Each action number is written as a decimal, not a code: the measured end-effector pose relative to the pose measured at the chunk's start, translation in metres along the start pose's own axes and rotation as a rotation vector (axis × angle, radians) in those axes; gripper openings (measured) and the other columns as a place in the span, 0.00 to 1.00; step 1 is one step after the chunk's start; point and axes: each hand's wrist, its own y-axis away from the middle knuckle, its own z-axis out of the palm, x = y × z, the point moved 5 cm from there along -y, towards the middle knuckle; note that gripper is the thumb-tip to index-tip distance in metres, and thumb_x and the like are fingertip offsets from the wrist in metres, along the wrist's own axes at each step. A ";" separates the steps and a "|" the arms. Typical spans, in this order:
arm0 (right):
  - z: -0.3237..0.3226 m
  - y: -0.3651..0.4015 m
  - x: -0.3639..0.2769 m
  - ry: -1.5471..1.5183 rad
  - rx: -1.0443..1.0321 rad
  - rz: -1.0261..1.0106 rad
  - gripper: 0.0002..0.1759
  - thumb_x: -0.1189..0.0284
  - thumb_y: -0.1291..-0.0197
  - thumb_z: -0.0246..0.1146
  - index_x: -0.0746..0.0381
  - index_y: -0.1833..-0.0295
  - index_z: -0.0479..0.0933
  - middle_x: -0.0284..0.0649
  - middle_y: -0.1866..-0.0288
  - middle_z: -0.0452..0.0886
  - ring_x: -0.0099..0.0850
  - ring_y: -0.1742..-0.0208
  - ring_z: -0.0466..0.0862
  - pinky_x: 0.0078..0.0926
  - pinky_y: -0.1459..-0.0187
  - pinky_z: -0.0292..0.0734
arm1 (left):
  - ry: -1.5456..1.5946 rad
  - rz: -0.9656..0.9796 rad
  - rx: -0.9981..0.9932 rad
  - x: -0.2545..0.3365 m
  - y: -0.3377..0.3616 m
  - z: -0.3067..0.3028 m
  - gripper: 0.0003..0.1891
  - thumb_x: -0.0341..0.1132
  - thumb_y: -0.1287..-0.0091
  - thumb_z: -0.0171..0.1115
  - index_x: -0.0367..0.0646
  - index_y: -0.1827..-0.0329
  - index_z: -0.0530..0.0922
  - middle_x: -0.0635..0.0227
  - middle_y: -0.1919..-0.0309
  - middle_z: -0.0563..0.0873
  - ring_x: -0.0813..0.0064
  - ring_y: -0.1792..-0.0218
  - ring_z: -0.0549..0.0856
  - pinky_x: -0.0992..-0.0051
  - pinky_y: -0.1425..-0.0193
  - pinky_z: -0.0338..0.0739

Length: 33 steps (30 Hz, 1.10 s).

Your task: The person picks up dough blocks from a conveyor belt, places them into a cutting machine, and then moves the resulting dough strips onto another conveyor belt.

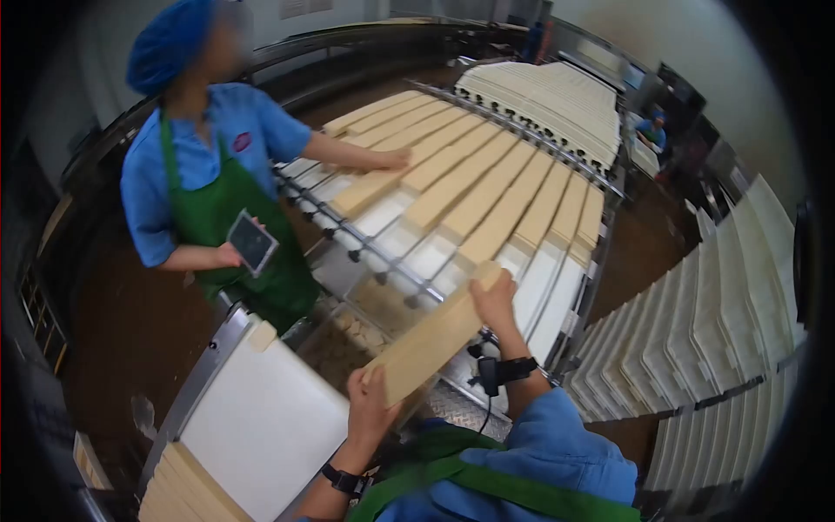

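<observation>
I hold a long tan wafer slab (432, 337) with both hands, tilted up toward the far right. My left hand (372, 407) grips its near end. My right hand (494, 300) grips its far end, just over the edge of the conveyor (396, 261). Many similar tan slabs (487, 187) lie side by side on white lanes of that conveyor.
A co-worker in a blue cap and green apron (217, 209) stands at the left, one hand (391, 158) on a slab, the other holding a small dark tablet (252, 242). A white board (265, 422) lies lower left with stacked slabs (187, 491). White racks (722, 322) stand at right.
</observation>
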 end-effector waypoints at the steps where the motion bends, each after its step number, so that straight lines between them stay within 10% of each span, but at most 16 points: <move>1: -0.026 -0.016 0.024 0.017 0.033 0.066 0.41 0.58 0.51 0.65 0.70 0.38 0.56 0.63 0.41 0.62 0.58 0.43 0.70 0.46 0.42 0.69 | -0.009 0.107 -0.083 0.016 -0.013 0.015 0.40 0.32 0.53 0.74 0.47 0.35 0.65 0.47 0.40 0.61 0.44 0.45 0.72 0.60 0.43 0.73; 11: -0.152 -0.089 0.166 0.350 -0.289 0.304 0.44 0.48 0.51 0.62 0.70 0.37 0.62 0.67 0.39 0.65 0.57 0.41 0.73 0.41 0.40 0.69 | 0.292 0.481 -0.904 0.121 -0.034 0.160 0.28 0.31 0.39 0.63 0.50 0.35 0.66 0.47 0.36 0.57 0.45 0.51 0.78 0.62 0.45 0.76; 16: -0.154 -0.133 0.174 0.658 -0.340 0.208 0.35 0.44 0.39 0.47 0.63 0.42 0.72 0.50 0.39 0.73 0.52 0.33 0.64 0.59 0.35 0.49 | 0.346 0.492 -1.001 0.143 -0.047 0.202 0.29 0.27 0.38 0.58 0.49 0.33 0.62 0.44 0.34 0.52 0.43 0.43 0.72 0.62 0.38 0.71; 33: -0.152 -0.237 0.224 0.621 -0.250 0.177 0.35 0.55 0.39 0.43 0.69 0.35 0.64 0.50 0.28 0.59 0.50 0.30 0.63 0.52 0.33 0.51 | 0.476 0.277 -1.024 0.146 -0.091 0.295 0.36 0.18 0.43 0.49 0.52 0.29 0.57 0.41 0.31 0.41 0.38 0.30 0.55 0.65 0.29 0.58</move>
